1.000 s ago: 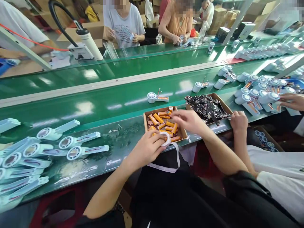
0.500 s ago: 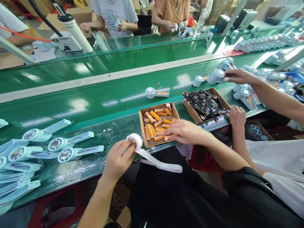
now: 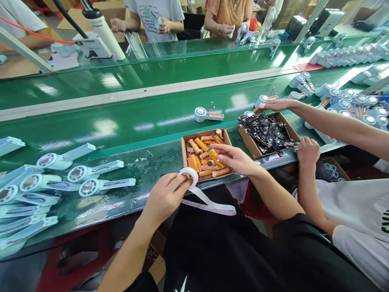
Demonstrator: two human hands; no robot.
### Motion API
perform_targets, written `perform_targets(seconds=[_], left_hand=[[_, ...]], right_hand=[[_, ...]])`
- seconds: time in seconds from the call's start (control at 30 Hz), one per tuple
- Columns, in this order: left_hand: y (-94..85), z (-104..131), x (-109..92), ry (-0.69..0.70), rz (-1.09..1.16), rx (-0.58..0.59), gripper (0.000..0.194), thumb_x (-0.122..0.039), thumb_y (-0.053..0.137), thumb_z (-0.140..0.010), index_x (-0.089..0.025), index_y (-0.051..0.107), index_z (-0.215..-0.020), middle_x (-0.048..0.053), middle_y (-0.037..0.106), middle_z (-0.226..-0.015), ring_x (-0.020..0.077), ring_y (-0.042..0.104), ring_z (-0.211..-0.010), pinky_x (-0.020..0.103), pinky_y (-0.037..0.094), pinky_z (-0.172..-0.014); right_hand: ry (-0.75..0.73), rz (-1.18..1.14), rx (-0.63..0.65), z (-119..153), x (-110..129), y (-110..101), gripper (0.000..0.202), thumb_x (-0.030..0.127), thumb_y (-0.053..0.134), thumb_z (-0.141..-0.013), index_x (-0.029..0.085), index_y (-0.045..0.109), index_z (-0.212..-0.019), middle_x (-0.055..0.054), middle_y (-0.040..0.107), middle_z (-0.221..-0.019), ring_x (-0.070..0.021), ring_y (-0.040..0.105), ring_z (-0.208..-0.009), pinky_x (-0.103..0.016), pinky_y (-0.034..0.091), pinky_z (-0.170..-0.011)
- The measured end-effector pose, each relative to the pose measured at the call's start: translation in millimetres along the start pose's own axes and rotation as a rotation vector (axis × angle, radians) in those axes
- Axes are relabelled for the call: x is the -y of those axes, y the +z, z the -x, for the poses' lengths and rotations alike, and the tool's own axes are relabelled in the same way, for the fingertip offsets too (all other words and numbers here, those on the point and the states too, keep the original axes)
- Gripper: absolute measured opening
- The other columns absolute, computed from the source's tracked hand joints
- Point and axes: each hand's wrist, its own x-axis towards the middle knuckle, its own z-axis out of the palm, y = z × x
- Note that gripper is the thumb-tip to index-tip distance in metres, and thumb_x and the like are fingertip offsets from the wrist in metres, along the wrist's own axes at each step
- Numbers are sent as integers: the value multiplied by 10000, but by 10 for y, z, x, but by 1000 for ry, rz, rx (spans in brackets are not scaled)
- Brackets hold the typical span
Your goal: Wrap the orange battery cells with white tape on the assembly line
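My left hand [image 3: 165, 196] is closed on a roll of white tape [image 3: 191, 173], with a loose strip [image 3: 215, 207] hanging off it over my lap. Above the shallow cardboard box [image 3: 184, 152] my right hand [image 3: 238, 159] pinches an orange cylindrical battery [image 3: 214, 155] between thumb and fingers. Several more orange batteries [image 3: 194, 163] lie jumbled inside that box. The tape roll is just in front of the box's near left corner. A light-blue fan body [image 3: 200, 114], with an orange battery in its handle and wires sticking up, lies on the green belt beyond.
A co-worker's hands [image 3: 275, 106] are at a box of black circuit boards [image 3: 267, 132] on my right. Light-blue fan bodies [image 3: 91, 186] with open handles lie on the left; more crowd the right [image 3: 343, 103]. Other people work across the green belt [image 3: 146, 117].
My right hand has lifted a battery from among the others. My left hand has moved the tape roll towards the box. The co-worker's hand has brought a fan body nearer the circuit boards.
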Motion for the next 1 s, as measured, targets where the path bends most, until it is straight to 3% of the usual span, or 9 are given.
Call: perform_targets(seconds=[0.17, 0.27, 0.43, 0.53, 0.67, 0.83, 0.9, 1.0], left_hand=[[35, -22, -23, -1, -8, 37, 257, -64, 616, -944, -162, 706, -1163, 109, 736, -1158, 264, 629, -1028, 415, 544, -886], [47, -21, -35, -4, -16, 56, 272, -68, 595, -960, -164, 706, -1189, 108, 735, -1179, 261, 622, -1028, 419, 543, -885], [-12, -65, -78, 16, -48, 121, 327, -70, 558, -988, -222, 706, -1237, 73, 730, -1210, 259, 629, -1059, 420, 538, -920], [-73, -127, -105, 50, -18, 153, 331, -81, 588, -985, -225, 695, -1263, 67, 728, -1180, 261, 633, -1100, 427, 537, -965], [-139, -223, -108, 175, -72, 159, 261, -102, 594, -995, -191, 705, -1214, 56, 721, -1103, 251, 641, -1061, 437, 541, -980], [-183, -307, -131, 321, -168, 223, 144, -88, 606, -973, -145, 727, -1027, 40, 693, -994, 226, 640, -974, 396, 544, -952], [-190, -319, -166, 306, -191, 230, 126, -99, 600, -975, -145, 717, -978, 38, 667, -917, 213, 633, -880, 382, 551, -826], [-179, -325, -212, 226, -234, 174, 107, -116, 602, -979, -144, 697, -1020, 33, 643, -844, 194, 600, -749, 365, 491, -636]], right_hand=[[78, -342, -9, -10, -10, 185, 641, 544, 741, -908, 207, 594, -1432, -104, 739, -1210, -179, 721, -966, -318, 612, -872], [85, -372, 50, 14, 17, 221, 690, 477, 807, -868, 196, 562, -1449, -118, 732, -1251, -191, 742, -964, -358, 622, -906], [25, 14, 110, 140, 92, 294, 632, 438, 664, -980, 197, 503, -1541, -106, 721, -1287, -256, 705, -1169, -443, 560, -1060], [-107, 315, 151, 185, 161, 331, 509, 397, 577, -1030, 200, 558, -1499, -105, 715, -1291, -270, 660, -1234, -423, 518, -1100], [-184, 508, 296, 155, 313, 340, 328, 317, 566, -1035, 203, 657, -1328, -94, 743, -1128, -228, 683, -1032, -351, 546, -948], [-89, 670, 506, 46, 441, 277, 73, 186, 665, -943, 192, 721, -989, -25, 696, -820, -169, 617, -761, -277, 471, -704], [-34, 604, 470, 26, 392, 249, 63, 187, 696, -915, 188, 738, -964, 8, 667, -739, -143, 579, -679, -264, 438, -645], [51, 240, 222, 40, 225, 301, 304, 319, 762, -890, 174, 741, -1157, 19, 689, -741, -140, 610, -657, -260, 478, -620]])
